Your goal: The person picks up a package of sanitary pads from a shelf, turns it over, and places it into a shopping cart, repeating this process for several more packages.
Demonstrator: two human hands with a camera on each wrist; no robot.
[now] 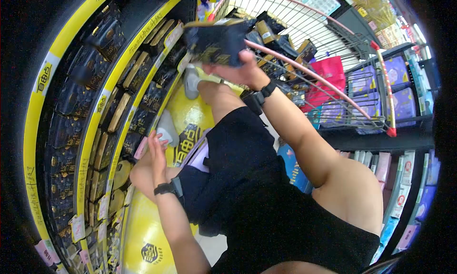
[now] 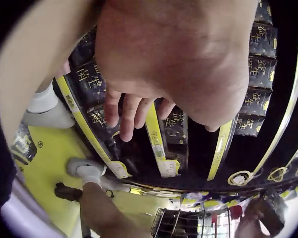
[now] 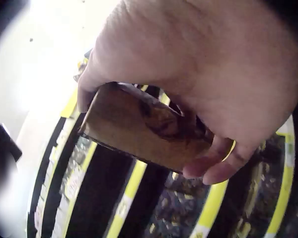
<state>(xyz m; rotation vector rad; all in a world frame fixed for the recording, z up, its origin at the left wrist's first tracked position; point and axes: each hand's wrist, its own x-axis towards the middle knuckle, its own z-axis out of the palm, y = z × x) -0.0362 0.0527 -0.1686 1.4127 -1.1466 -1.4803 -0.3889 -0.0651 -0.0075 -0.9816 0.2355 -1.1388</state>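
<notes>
In the head view my right hand (image 1: 239,73) grips a dark package (image 1: 215,44) with gold print, up between the shelves and the cart. The right wrist view shows that hand (image 3: 188,59) from above, its thumb and fingers around the package; a plain tan side (image 3: 124,126) faces the camera. My left hand (image 1: 158,160) holds nothing and hangs beside the lower shelves over the knee. In the left wrist view its fingers (image 2: 130,116) are loosely extended in front of rows of black packages (image 2: 256,74) with gold characters.
Shelves with yellow edge strips (image 1: 42,79) curve along the left. A wire shopping cart (image 1: 309,67) at upper right holds several dark packages (image 1: 281,43) and a red bag (image 1: 326,81). Purple packages (image 1: 397,71) stand behind it. Yellow floor covering (image 1: 143,233) lies under the feet.
</notes>
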